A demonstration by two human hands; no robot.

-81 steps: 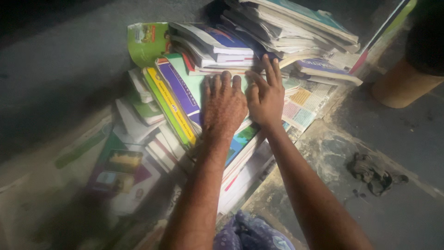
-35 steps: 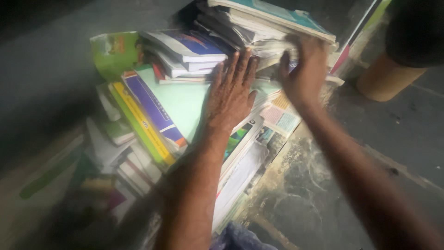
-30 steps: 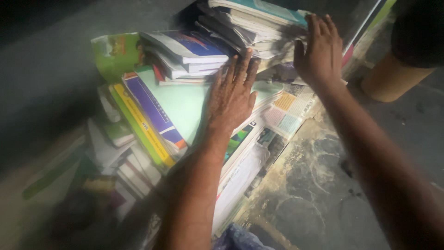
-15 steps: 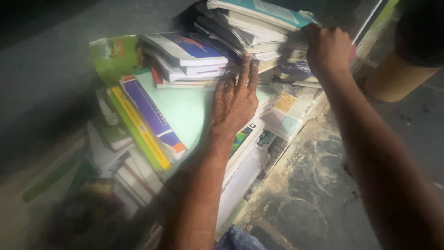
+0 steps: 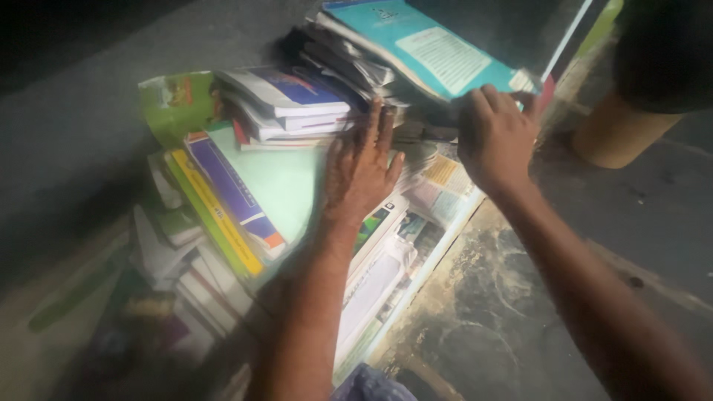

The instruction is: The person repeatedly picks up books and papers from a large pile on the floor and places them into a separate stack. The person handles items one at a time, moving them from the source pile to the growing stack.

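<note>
Both hands are on a heap of books on the floor. The left hand (image 5: 362, 169) lies flat and open, fingers spread, on a pale green book (image 5: 286, 180) near the middle of the heap, its fingertips reaching the foot of the taller stack behind. The right hand (image 5: 496, 135) is curled around the near edge of that tall stack (image 5: 356, 68), gripping a bundle of worn books under a teal-covered book (image 5: 427, 50) that tilts up toward the camera; the fingertips are tucked under the pages and hidden, so how many books it holds cannot be told. Just left of the left hand's fingers sits a short pile topped by a blue-and-white book (image 5: 286, 87), and behind it a green cover (image 5: 174, 104) curls upward. Slanting down the left side of the heap are a purple-spined book (image 5: 230, 186) and a yellow-spined one (image 5: 212, 212), touching along their length. Lower books at the heap's near-left corner are blurred and dim, and their covers cannot be made out. Under the right wrist a sheet of printed paper (image 5: 442, 186) shows coloured blocks, partly covered by the stack. To the right is stained concrete floor (image 5: 483, 297). At the upper right edge a tan rounded object (image 5: 613, 134) is cut off beneath something dark; what it is cannot be told. Patterned cloth (image 5: 368, 382) shows at the bottom edge, mostly cropped.
</note>
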